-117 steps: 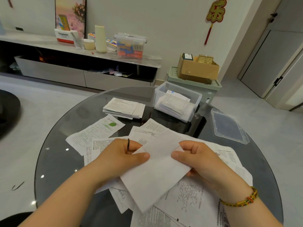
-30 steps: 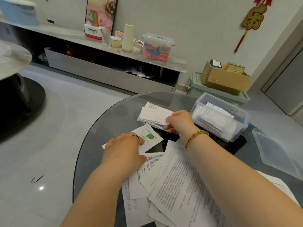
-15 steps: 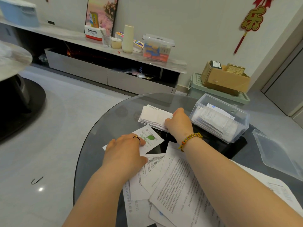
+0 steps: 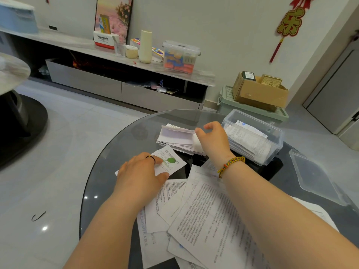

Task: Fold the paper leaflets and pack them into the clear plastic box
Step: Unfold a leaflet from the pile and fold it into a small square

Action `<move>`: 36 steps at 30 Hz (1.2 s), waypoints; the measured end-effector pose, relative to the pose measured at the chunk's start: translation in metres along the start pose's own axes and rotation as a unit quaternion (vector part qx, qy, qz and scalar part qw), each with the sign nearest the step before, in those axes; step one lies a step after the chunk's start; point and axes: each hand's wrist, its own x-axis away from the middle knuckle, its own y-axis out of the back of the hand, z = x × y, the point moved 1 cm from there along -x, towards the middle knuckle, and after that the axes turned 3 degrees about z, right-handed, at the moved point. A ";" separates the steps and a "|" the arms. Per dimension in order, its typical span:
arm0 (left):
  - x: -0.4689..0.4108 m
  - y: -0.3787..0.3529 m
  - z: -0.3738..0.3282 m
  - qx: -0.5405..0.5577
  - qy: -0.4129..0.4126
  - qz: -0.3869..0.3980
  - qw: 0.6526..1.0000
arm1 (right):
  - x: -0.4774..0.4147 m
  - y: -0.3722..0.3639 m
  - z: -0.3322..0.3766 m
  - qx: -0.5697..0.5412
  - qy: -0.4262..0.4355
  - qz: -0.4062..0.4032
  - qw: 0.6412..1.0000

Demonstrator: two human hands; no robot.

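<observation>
A green-logo leaflet is pressed under the open left grip. The open right grip is held empty over the folded stack.

Left hand on leaflet, folded stack beyond

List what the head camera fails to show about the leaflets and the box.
All in the head view:
folded stack: right end hidden behind the right hand.
green-logo leaflet: left part under the left hand.
clear plastic box: leaflet count hidden by the top sheets.
loose leaflets: print too small to read; bottom edge crops them.
</observation>
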 end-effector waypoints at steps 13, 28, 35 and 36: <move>-0.004 -0.002 0.005 -0.058 0.062 -0.039 0.996 | 0.014 0.017 -0.010 -0.045 -0.009 0.002 0.999; 0.031 -0.006 -0.033 0.120 -0.098 0.033 0.987 | 0.099 0.110 -0.055 0.163 -0.041 0.239 0.956; 0.037 -0.032 -0.044 -0.089 -0.127 0.127 0.980 | 0.118 0.113 -0.060 0.180 -0.036 0.283 0.941; 0.037 -0.032 -0.044 -0.087 -0.126 0.127 0.980 | 0.118 0.112 -0.060 0.175 -0.039 0.281 0.943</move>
